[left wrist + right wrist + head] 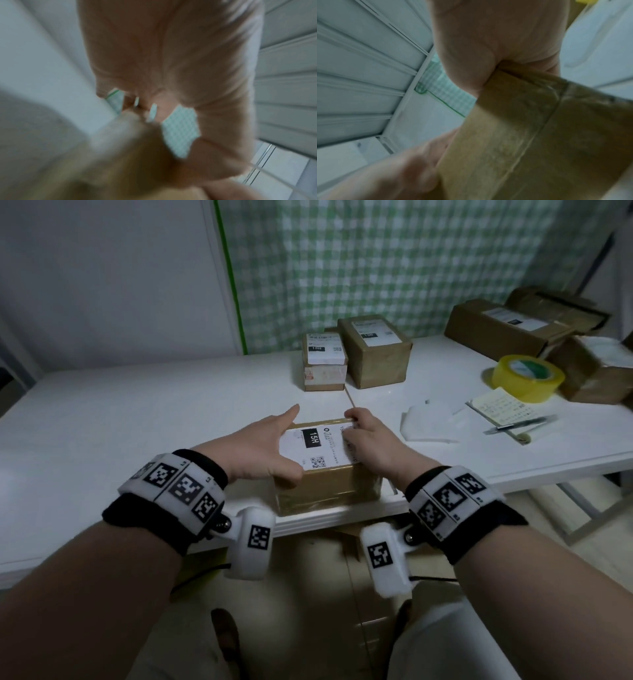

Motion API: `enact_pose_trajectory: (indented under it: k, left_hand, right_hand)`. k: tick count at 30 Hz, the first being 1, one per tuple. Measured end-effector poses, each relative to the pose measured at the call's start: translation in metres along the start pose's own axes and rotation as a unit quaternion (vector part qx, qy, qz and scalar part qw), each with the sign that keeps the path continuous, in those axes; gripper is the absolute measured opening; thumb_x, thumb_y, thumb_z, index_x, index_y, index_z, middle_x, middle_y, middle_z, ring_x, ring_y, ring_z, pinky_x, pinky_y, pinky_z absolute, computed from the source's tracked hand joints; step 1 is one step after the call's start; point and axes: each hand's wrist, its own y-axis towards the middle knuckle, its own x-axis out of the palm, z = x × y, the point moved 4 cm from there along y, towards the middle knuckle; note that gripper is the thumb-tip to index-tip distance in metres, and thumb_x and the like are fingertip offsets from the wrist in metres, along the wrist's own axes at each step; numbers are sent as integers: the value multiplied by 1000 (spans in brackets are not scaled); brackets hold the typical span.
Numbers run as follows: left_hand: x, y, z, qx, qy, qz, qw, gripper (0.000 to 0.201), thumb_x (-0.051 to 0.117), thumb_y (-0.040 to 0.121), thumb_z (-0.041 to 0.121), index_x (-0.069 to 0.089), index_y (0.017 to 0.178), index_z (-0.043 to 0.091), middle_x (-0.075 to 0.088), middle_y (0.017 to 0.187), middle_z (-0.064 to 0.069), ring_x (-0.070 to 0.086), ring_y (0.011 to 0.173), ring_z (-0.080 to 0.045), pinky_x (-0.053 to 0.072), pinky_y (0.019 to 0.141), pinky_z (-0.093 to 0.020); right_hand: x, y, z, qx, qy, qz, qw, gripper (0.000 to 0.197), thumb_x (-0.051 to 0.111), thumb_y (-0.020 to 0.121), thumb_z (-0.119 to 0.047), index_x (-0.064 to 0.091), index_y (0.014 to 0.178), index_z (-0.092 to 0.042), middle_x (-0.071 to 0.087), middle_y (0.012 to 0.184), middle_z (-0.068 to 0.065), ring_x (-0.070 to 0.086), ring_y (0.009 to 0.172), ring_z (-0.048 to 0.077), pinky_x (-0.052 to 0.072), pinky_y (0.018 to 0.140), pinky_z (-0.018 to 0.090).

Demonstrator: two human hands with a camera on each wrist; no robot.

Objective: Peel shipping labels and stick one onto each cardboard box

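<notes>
Head view: the left hand (263,445), fingers straight, and the right hand (368,440), fingers curled, press a label (317,448) onto a cardboard box (329,487) on the tabletop (137,412).

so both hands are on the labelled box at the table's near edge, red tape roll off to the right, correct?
Only the colour is wrong: the head view shows the tape roll is yellow. Left hand and right hand are on the labelled box.

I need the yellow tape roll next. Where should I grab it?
Pinch the tape roll across its outer wall from above, or hook fingers through the open core: it lies flat, hole upward. Come from its near left side; boxes crowd its right and back.
</notes>
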Motion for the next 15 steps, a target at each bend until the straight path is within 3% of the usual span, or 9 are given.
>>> enact_pose_trajectory:
  k: [2,3,4,5,6,8,11,15]
  left_hand:
    - [-3,-2,16,7,27,3,1000,103,69,69,8,10,152,21,35,143,-1,43,113,-17,44,75,-23]
    - [-2,-1,27,16,42,28,999,93,64,74,7,13,151,21,32,147,-1,40,118,-18,44,81,-26]
    - [0,2,38,24,54,59,997,83,58,81,11,14,151,22,28,153,0,34,129,-19,39,96,-33]
    - [4,4,48,29,61,81,994,75,52,86,19,14,150,25,21,157,5,20,141,-19,24,111,-41]
    - [12,7,58,34,68,91,993,66,44,92,30,13,150,28,13,159,10,6,146,-17,6,116,-48]
    - [32,15,70,48,90,88,991,58,19,97,51,9,150,32,6,159,15,-8,147,-13,-12,114,-53]
    - [54,26,68,68,134,81,985,67,-4,90,61,2,150,33,4,160,14,-9,146,-10,-14,115,-51]
    - [49,34,54,53,163,76,982,73,-7,87,65,-2,150,30,0,160,11,-11,146,-10,-16,114,-50]
  right_hand:
    - [7,-2,2,11,10,25,1000,42,41,91,-22,41,132,-16,46,132,17,50,116,32,41,102,47]
    - [10,-3,3,13,9,40,999,40,40,90,-24,43,129,-15,47,128,18,51,113,34,43,100,49]
    - [13,-4,4,10,9,54,998,40,40,89,-28,44,126,-15,49,124,19,52,110,36,44,98,50]
    - [16,-5,4,5,9,67,998,41,38,86,-32,46,123,-15,52,120,21,54,107,39,46,94,50]
    - [17,-5,4,-8,1,79,997,45,35,81,-37,48,119,-15,55,115,21,55,104,40,48,90,48]
    - [21,-5,3,-41,-41,82,995,53,29,80,-42,51,119,-14,58,114,19,54,104,40,45,85,40]
    - [22,-10,-3,-75,-80,59,992,45,32,88,-43,50,122,-20,58,122,10,51,108,37,43,93,48]
    - [19,-8,-2,-69,-19,75,995,67,21,74,-54,51,124,-20,59,121,11,51,107,39,43,94,52]
